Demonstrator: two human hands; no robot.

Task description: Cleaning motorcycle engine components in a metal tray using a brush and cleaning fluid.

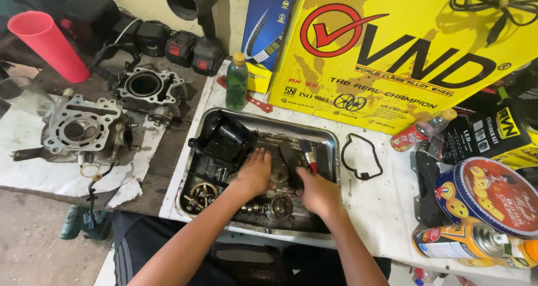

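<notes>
Both my hands reach into a dirty metal tray (330,137) full of oily engine parts. My left hand (255,171) lies palm down on the parts in the tray's middle, fingers together; whether it grips one is hidden. My right hand (316,191) is closed on a paintbrush (308,156) with a red handle, its bristles pointing to the tray's far side. A black plastic cover (224,137) fills the tray's far left corner. A small gear (279,206) and bearings (202,193) lie near the front edge.
Two engine cylinder blocks (81,130) (147,87) sit left on the bench. A green bottle (236,81) stands behind the tray, a black gasket (361,156) to its right. A big yellow box (403,50), a round tin (490,193) and a spray can (468,242) crowd the right.
</notes>
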